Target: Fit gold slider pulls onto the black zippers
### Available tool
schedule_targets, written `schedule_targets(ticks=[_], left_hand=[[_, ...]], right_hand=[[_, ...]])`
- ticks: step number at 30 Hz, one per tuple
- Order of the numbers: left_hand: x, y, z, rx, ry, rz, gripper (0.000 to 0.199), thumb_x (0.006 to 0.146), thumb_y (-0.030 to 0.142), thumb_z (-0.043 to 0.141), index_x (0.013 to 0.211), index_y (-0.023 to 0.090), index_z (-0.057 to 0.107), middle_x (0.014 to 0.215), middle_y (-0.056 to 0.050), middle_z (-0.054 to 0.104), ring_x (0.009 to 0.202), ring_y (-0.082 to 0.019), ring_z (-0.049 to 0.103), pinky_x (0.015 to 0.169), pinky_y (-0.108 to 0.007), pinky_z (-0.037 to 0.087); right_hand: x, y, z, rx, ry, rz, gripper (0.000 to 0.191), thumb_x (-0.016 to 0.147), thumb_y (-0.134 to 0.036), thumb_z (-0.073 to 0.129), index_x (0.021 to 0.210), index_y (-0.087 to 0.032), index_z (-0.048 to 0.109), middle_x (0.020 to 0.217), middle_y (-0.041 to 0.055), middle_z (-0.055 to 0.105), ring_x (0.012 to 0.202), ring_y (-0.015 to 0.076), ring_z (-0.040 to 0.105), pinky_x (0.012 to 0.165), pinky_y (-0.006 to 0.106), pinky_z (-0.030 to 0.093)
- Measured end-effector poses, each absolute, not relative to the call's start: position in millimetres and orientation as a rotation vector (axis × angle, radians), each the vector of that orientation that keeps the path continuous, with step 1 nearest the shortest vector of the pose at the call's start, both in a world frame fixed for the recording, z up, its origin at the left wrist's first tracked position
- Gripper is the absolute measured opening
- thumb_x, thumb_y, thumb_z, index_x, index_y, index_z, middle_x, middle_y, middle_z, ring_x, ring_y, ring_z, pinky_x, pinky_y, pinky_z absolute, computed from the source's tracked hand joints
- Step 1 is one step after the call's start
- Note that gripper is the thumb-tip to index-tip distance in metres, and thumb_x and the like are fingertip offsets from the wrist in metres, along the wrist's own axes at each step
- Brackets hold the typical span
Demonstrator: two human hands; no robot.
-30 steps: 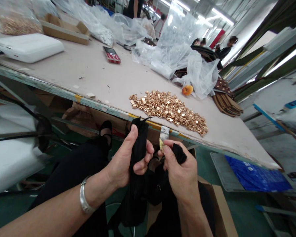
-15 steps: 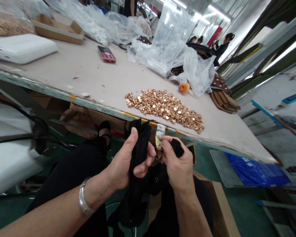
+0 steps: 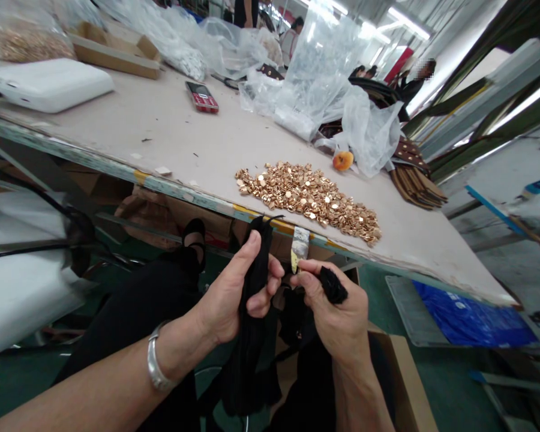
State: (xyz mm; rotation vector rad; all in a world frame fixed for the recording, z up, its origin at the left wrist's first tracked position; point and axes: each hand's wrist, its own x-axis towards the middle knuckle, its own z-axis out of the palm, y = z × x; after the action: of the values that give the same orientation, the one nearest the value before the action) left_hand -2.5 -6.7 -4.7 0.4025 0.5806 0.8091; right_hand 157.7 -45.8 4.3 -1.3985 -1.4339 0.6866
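Observation:
My left hand (image 3: 234, 288), with a silver bracelet at the wrist, is wrapped round a bundle of black fabric strips (image 3: 256, 264) that hangs down over my lap. To its right, my right hand (image 3: 335, 306) is closed on a black fabric end (image 3: 333, 285), with thumb and forefinger pinched together. Any small piece between those fingertips is too small to make out. A worn grey and yellow tab (image 3: 300, 243) sticks down from the table edge, just above the right fingertips. Beyond it lies a heap of small gold metal pieces (image 3: 310, 195).
On the table (image 3: 162, 141) are a red phone (image 3: 202, 97), a white device (image 3: 49, 86), a cardboard tray (image 3: 117, 57), an orange fruit (image 3: 342, 160), plastic bags (image 3: 315, 78) and brown pieces (image 3: 416, 186). Under its right end lies a blue sheet (image 3: 472, 318). People are in the background.
The right hand has moved slightly down and away from the left, leaving the tab more exposed. The left hand still holds the black strips. The whole view has shifted a little.

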Motion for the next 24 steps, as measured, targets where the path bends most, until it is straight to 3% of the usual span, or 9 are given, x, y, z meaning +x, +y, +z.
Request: schedule_targets(ticks=[6,8,11,13,15,24], left_hand=[[-3.4,-6.9,-4.4,0.445,0.619,0.805,0.058,0.081,0.071,0.055,0.074,0.013,0.062,0.055,0.002,0.053,0.034,0.0,0.029,0.036,-0.013,0.02],[-2.9,-7.0,-5.0,0.455,0.632,0.793,0.056,0.081,0.069,0.057,0.074,0.013,0.063,0.055,0.003,0.053,0.034,0.0,0.029,0.036,-0.013,0.02],[-2.3,-7.4,-5.9,0.443,0.624,0.784,0.057,0.082,0.069,0.055,0.073,0.013,0.063,0.054,0.003,0.053,0.033,0.0,0.029,0.036,-0.013,0.02],[-2.2,-7.9,-6.5,0.439,0.618,0.782,0.057,0.083,0.069,0.054,0.073,0.013,0.064,0.054,0.002,0.052,0.033,0.0,0.028,0.035,-0.013,0.021],[-2.2,-8.5,-6.8,0.44,0.615,0.781,0.058,0.083,0.069,0.053,0.074,0.013,0.065,0.053,0.003,0.052,0.033,0.0,0.028,0.036,-0.013,0.021],[-2.0,-7.7,-5.2,0.444,0.601,0.784,0.072,0.082,0.079,0.041,0.072,0.012,0.064,0.053,0.001,0.052,0.033,0.0,0.03,0.036,-0.014,0.023]], right_hand=[[157.7,-43.9,6.9,-1.425,-1.574,0.549,0.009,0.093,-0.028,0.066,0.1,-0.024,0.07,0.079,-0.0013,0.073,0.068,0.0156,0.068,0.063,0.025,0.051],[160.2,-42.2,10.1,-1.427,-1.616,0.542,0.008,0.094,-0.027,0.065,0.1,-0.025,0.069,0.079,-0.0022,0.073,0.064,0.0137,0.066,0.06,0.023,0.049],[163.8,-43.2,12.4,-1.363,-1.666,0.689,0.007,0.095,-0.026,0.063,0.1,-0.026,0.069,0.077,-0.0039,0.072,0.058,0.0114,0.062,0.055,0.021,0.046],[164.0,-46.7,11.1,-1.299,-1.729,0.757,0.007,0.094,-0.025,0.065,0.099,-0.026,0.069,0.08,-0.0033,0.072,0.066,0.0124,0.066,0.062,0.021,0.049],[161.6,-50.7,8.2,-1.285,-1.712,0.738,0.007,0.093,-0.024,0.067,0.099,-0.026,0.07,0.084,-0.0027,0.072,0.072,0.0136,0.068,0.067,0.022,0.051],[145.6,-53.4,0.3,-1.417,-1.496,0.574,0.008,0.094,-0.027,0.065,0.102,-0.026,0.068,0.08,-0.004,0.071,0.068,0.0118,0.066,0.066,0.021,0.05]])
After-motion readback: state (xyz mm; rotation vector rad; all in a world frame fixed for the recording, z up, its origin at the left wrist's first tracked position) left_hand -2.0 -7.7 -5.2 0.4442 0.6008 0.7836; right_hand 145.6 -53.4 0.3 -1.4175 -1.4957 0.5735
